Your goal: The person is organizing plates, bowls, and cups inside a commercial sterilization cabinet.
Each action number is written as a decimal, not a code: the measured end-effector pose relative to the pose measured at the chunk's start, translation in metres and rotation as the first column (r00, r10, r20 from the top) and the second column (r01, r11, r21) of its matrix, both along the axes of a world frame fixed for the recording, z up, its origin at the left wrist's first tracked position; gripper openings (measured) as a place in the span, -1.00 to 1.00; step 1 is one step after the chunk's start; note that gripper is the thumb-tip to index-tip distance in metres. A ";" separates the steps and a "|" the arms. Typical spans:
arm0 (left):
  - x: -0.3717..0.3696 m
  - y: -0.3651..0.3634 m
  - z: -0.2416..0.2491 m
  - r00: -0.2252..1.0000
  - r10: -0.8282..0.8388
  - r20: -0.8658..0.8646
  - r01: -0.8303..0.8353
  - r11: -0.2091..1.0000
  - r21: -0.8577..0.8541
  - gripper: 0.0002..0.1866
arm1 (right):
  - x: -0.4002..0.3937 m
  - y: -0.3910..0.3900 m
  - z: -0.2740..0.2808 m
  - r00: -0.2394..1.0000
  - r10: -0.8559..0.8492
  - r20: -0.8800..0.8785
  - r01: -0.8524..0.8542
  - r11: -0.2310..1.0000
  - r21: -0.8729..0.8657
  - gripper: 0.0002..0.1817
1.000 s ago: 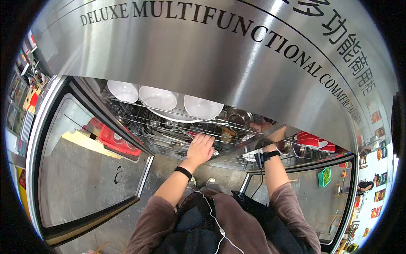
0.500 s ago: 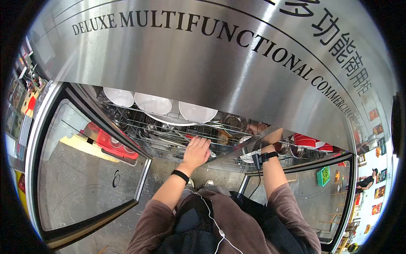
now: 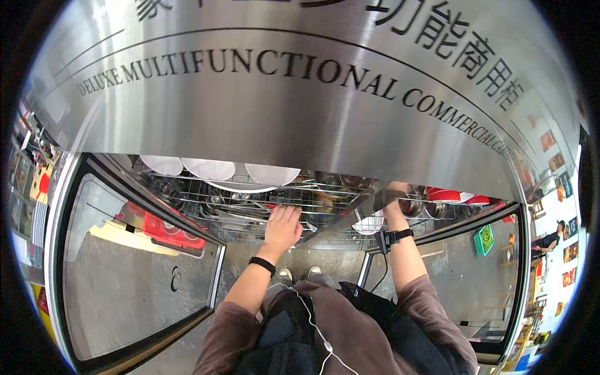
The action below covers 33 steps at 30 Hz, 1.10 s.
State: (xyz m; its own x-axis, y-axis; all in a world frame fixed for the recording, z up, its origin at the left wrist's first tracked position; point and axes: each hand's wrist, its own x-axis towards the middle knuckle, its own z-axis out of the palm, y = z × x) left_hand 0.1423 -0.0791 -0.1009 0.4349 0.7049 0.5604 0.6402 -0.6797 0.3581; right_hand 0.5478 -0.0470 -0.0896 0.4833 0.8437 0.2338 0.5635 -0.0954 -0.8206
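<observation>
A steel cabinet (image 3: 250, 119) stands in front of me with its wire racks (image 3: 219, 206) full of dishes. My left hand (image 3: 283, 228) rests at the front edge of a rack, back of the hand up, fingers extended and slightly apart, holding nothing visible. Past the centre post (image 3: 350, 215), my right hand (image 3: 394, 192) reaches into the right side; its fingers are mostly hidden under the cabinet's top panel. White bowls (image 3: 272, 175) line the upper rack at left. Metal bowls (image 3: 411, 207) and red bowls (image 3: 442, 194) are right of my right hand.
Glass doors stand open at the left (image 3: 144, 262) and right (image 3: 462, 281). A red tray (image 3: 165, 230) shows through the left door, a green basket (image 3: 483, 240) through the right. A person (image 3: 550, 240) is at the far right.
The view has tilted up, so the cabinet and racks appear lower. My right hand has shifted slightly relative to the centre post. My left hand stays at the rack's front.
</observation>
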 end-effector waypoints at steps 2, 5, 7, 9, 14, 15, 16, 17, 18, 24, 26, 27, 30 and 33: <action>0.000 0.000 0.001 1.000 -0.004 0.011 0.004 1.000 0.012 -0.55 | 0.009 -0.013 -0.008 0.999 -0.012 -0.034 0.011 1.000 -0.010 -0.69; 0.001 0.001 -0.006 1.000 0.007 0.003 -0.007 0.999 0.042 -0.55 | 0.010 -0.041 0.010 0.981 -0.106 -0.162 0.091 0.991 -0.096 -0.74; 0.002 0.002 -0.002 0.999 -0.004 0.043 0.001 0.999 0.054 -0.58 | 0.018 -0.049 0.015 0.987 -0.161 0.007 0.161 0.984 -0.076 -0.87; 0.001 0.001 -0.003 1.000 0.004 0.000 -0.004 0.999 0.050 -0.54 | 0.014 -0.063 0.021 0.980 -0.160 -0.118 0.165 0.986 0.034 -0.95; 0.003 0.000 -0.001 1.000 0.013 0.006 -0.014 1.000 0.014 -0.57 | 0.000 -0.085 0.057 0.956 -0.292 0.021 0.291 0.942 -0.169 -0.73; 0.003 0.001 -0.001 1.000 0.014 0.006 -0.014 1.000 0.022 -0.57 | 0.001 -0.086 0.056 0.955 -0.286 0.075 0.295 0.939 -0.177 -0.73; 0.002 0.000 0.000 1.000 0.014 0.007 -0.014 0.999 0.031 -0.57 | 0.002 -0.088 0.055 0.952 -0.279 0.129 0.299 0.936 -0.183 -0.73; 0.002 0.000 0.000 1.000 0.014 0.008 -0.014 0.999 0.040 -0.58 | 0.003 -0.088 0.054 0.945 -0.271 0.183 0.304 0.934 -0.190 -0.74; 0.003 0.001 -0.004 1.000 0.024 0.008 -0.024 0.999 0.049 -0.57 | 0.004 -0.087 0.047 0.948 -0.268 0.169 0.296 0.940 -0.169 -0.75; 0.002 0.000 0.001 1.000 0.013 -0.016 -0.012 0.999 0.036 -0.56 | -0.013 -0.075 0.044 0.951 -0.253 0.179 0.280 0.948 -0.151 -0.81; 0.002 -0.001 0.001 1.000 0.024 -0.013 -0.023 0.998 0.061 -0.55 | -0.021 -0.071 0.051 0.966 -0.254 0.044 0.258 0.945 -0.201 -0.82; 0.001 -0.001 0.002 1.000 0.021 -0.016 -0.020 0.999 0.041 -0.55 | -0.026 -0.070 0.054 0.967 -0.255 -0.023 0.243 0.943 -0.225 -0.83; 0.000 -0.003 0.006 1.000 0.012 -0.023 -0.012 1.000 0.004 -0.54 | -0.036 -0.064 0.057 0.969 -0.232 -0.085 0.202 0.941 -0.272 -0.76; 0.000 -0.004 0.008 0.999 0.011 -0.035 -0.011 1.000 0.003 -0.54 | -0.036 -0.058 0.048 0.971 -0.228 -0.067 0.196 0.929 -0.313 -0.72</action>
State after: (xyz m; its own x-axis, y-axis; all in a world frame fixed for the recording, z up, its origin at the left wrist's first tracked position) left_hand 0.1420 -0.0827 -0.0930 0.4468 0.7082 0.5467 0.6597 -0.6735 0.3334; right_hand 0.5115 -0.1048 -0.0413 0.6661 0.7421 -0.0749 0.4190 -0.4553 -0.7856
